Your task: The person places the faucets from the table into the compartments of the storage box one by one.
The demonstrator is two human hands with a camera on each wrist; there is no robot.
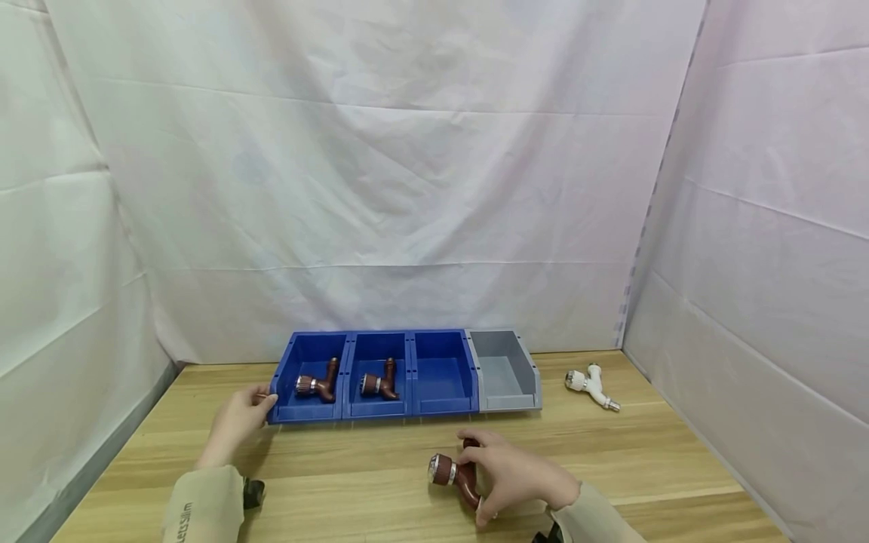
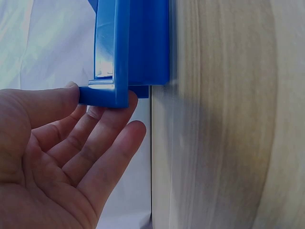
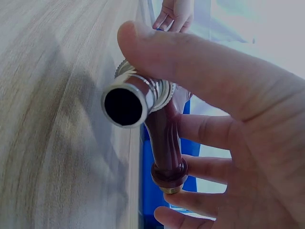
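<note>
In the head view my left hand is at the front left corner of the leftmost blue bin. The left wrist view shows the thumb and fingers pinching the rim of that bin. My right hand grips a dark brown faucet with a ribbed knob, in front of the bins and close over the table. Seen from the right wrist, the faucet's silver spout mouth faces the camera, with the thumb across it and the fingers along its threaded end.
Another brown faucet lies in the leftmost bin, and a similar brown faucet in the second blue bin. A third blue bin and a grey bin continue the row. A white faucet lies on the wooden table at the right.
</note>
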